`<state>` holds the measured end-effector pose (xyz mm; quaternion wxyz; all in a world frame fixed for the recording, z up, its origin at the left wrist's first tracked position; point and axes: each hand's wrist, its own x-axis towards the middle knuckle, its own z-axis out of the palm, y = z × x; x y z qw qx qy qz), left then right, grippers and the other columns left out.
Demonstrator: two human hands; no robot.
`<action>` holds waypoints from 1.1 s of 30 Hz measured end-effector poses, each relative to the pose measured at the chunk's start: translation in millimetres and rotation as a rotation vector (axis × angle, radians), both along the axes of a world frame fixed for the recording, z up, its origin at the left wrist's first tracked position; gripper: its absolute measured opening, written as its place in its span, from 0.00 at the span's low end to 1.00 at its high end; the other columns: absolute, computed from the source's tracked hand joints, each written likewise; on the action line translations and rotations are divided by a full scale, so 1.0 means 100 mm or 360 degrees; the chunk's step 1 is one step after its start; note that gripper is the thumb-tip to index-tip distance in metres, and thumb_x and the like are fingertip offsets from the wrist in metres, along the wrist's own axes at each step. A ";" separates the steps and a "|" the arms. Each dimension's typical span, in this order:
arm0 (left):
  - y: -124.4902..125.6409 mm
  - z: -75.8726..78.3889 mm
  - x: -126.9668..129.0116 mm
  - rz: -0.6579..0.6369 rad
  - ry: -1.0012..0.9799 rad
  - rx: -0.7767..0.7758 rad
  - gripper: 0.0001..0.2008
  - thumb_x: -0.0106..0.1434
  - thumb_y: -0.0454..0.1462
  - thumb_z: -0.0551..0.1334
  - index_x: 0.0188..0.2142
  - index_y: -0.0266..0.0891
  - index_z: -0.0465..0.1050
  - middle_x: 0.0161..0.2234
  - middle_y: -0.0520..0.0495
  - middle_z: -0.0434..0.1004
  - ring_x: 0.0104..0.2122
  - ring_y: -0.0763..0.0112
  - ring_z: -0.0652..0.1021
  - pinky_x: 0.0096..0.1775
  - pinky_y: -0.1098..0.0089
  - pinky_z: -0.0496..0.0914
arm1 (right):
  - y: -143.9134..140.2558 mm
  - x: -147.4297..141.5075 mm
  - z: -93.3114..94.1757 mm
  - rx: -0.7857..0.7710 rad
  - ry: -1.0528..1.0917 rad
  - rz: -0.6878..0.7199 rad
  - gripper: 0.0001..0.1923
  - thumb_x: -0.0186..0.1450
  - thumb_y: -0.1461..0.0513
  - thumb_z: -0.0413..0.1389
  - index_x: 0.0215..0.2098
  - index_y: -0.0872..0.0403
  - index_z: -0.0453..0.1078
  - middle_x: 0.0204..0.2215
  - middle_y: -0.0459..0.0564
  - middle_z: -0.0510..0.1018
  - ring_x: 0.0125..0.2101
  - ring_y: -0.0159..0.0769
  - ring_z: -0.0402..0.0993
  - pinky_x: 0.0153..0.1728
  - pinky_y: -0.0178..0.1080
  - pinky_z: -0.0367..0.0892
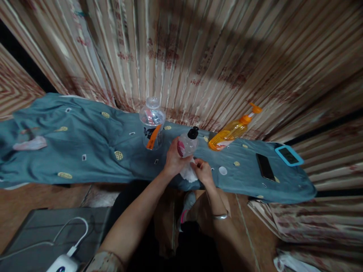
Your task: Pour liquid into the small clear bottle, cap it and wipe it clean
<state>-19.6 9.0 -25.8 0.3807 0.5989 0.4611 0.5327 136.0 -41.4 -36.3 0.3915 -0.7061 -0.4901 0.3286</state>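
My left hand (173,158) grips a small clear bottle (187,142) with a black cap and a pink label, holding it just above the blue-grey cloth (85,139) that covers the table. My right hand (203,172) pinches a white tissue (188,173) against the bottle's lower part. A large clear jar (152,122) with an orange strip stands just behind and left of the hands. An orange pump bottle (232,130) stands to the right of the small bottle.
A black phone (265,166), a device in a light-blue case (289,155) and a small white cap (222,170) lie on the cloth at right. Pink cloth (30,143) lies far left. Patterned curtains hang behind. A white charger with cable (64,260) rests lower left.
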 end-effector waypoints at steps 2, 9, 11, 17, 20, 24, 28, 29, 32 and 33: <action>0.01 -0.02 0.00 0.0009 -0.0013 0.0001 0.42 0.46 0.34 0.78 0.59 0.40 0.66 0.54 0.41 0.79 0.54 0.54 0.80 0.56 0.54 0.75 | -0.01 0.05 -0.01 0.0048 0.0195 -0.0099 0.19 0.50 0.44 0.61 0.21 0.50 0.66 0.15 0.40 0.66 0.19 0.30 0.58 0.23 0.35 0.54; 0.01 -0.06 0.02 -0.0040 0.0065 0.0083 0.43 0.47 0.40 0.79 0.60 0.38 0.66 0.55 0.39 0.79 0.54 0.54 0.80 0.57 0.55 0.75 | -0.01 0.08 0.20 0.0297 0.0794 -0.0334 0.23 0.47 0.43 0.64 0.27 0.50 0.65 0.20 0.41 0.73 0.21 0.31 0.66 0.27 0.35 0.65; 0.00 -0.05 0.03 -0.0068 0.0079 0.0100 0.42 0.48 0.41 0.79 0.60 0.39 0.66 0.56 0.39 0.79 0.54 0.54 0.80 0.58 0.54 0.74 | -0.04 0.07 0.34 0.0430 0.0938 -0.0374 0.22 0.47 0.46 0.67 0.29 0.50 0.67 0.24 0.42 0.77 0.24 0.31 0.70 0.30 0.36 0.69; -0.02 -0.05 0.05 -0.0107 0.0041 0.0150 0.35 0.52 0.38 0.75 0.58 0.40 0.67 0.52 0.40 0.80 0.51 0.54 0.81 0.55 0.53 0.75 | -0.22 -0.21 0.69 0.0715 0.0781 -0.0097 0.21 0.61 0.48 0.65 0.47 0.50 0.75 0.44 0.49 0.83 0.41 0.38 0.79 0.48 0.42 0.74; -0.02 -0.05 0.05 -0.0129 0.0050 0.0185 0.33 0.52 0.36 0.73 0.57 0.40 0.67 0.50 0.41 0.80 0.50 0.55 0.81 0.54 0.54 0.76 | -0.23 -0.39 0.71 0.0781 0.0283 0.0001 0.27 0.67 0.47 0.59 0.59 0.50 0.69 0.53 0.53 0.80 0.53 0.43 0.76 0.56 0.46 0.71; -0.02 -0.04 0.04 -0.0132 0.0059 0.0152 0.35 0.49 0.37 0.75 0.56 0.40 0.68 0.49 0.43 0.80 0.50 0.55 0.81 0.54 0.54 0.76 | -0.03 -0.41 0.72 0.0833 0.0075 0.0048 0.32 0.67 0.44 0.58 0.62 0.52 0.65 0.52 0.56 0.79 0.52 0.45 0.76 0.54 0.46 0.71; -0.02 -0.02 0.01 -0.0178 0.0101 0.0080 0.40 0.48 0.38 0.76 0.59 0.38 0.66 0.54 0.38 0.79 0.52 0.53 0.81 0.56 0.52 0.75 | 0.28 -0.17 0.85 0.0650 0.0182 0.0395 0.37 0.55 0.38 0.66 0.54 0.50 0.71 0.46 0.52 0.81 0.47 0.45 0.76 0.50 0.45 0.73; -0.02 -0.01 0.00 -0.0180 0.0112 0.0062 0.41 0.48 0.38 0.77 0.60 0.38 0.65 0.55 0.38 0.79 0.52 0.53 0.81 0.56 0.52 0.75 | 0.36 -0.10 0.89 0.0563 0.0228 0.0494 0.39 0.52 0.36 0.67 0.51 0.50 0.73 0.43 0.50 0.81 0.44 0.45 0.77 0.48 0.44 0.73; -0.02 0.00 0.00 -0.0175 0.0177 0.0033 0.40 0.47 0.38 0.77 0.59 0.38 0.68 0.53 0.39 0.80 0.51 0.53 0.82 0.56 0.53 0.77 | 0.55 0.01 1.05 0.0359 0.0422 0.0756 0.42 0.48 0.28 0.62 0.44 0.50 0.76 0.37 0.49 0.81 0.41 0.45 0.78 0.45 0.44 0.74; -0.02 0.00 0.00 -0.0180 0.0201 0.0037 0.38 0.47 0.38 0.77 0.57 0.39 0.70 0.52 0.40 0.81 0.51 0.53 0.82 0.56 0.53 0.77 | 0.60 0.02 1.11 0.0305 0.0489 0.0831 0.44 0.50 0.25 0.58 0.43 0.51 0.77 0.36 0.50 0.82 0.41 0.46 0.79 0.44 0.45 0.74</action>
